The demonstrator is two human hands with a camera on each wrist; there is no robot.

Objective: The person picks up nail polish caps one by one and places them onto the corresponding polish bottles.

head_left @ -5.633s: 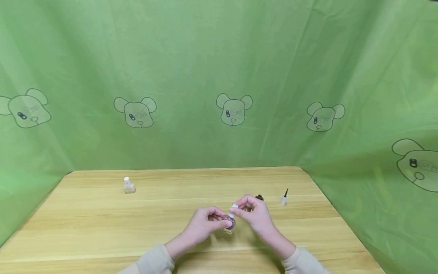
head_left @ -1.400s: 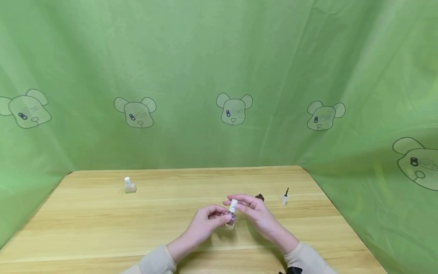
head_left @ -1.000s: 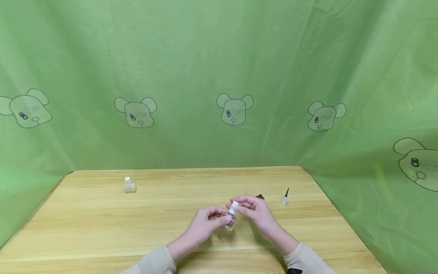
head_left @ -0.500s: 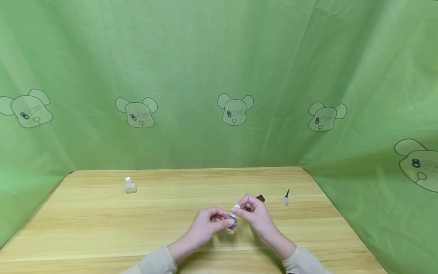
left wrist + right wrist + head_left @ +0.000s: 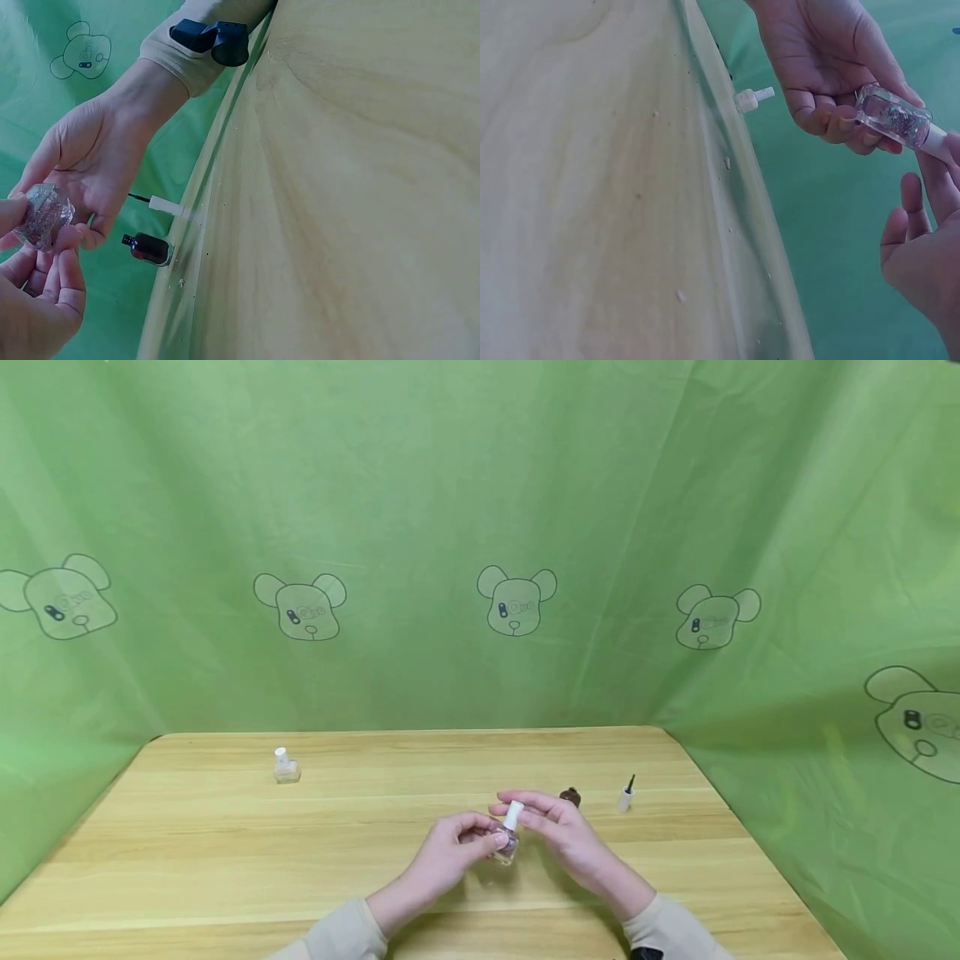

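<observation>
Green curtain (image 5: 420, 485) backs the table (image 5: 225, 860). Left hand (image 5: 450, 847) and right hand (image 5: 562, 831) meet over it. Left fingers curl round glitter bottle (image 5: 506, 850), tilted; clear bottle (image 5: 286, 771) upright, far left; dark bottle (image 5: 571, 797) just past right hand. White cap (image 5: 513, 814) on glitter bottle, right thumb/index pinching it; brush cap (image 5: 626, 798) stands brush-up, right.

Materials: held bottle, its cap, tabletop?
Held bottle: likely glass, clear and glossy; sparkly contents show through its wall. Clear plastic is possible.
White cap: probably plastic; it looks smooth and opaque.
Tabletop: wood or wood-look laminate, pale with streaky grain and a slight sheen; the pictures don't settle which.
</observation>
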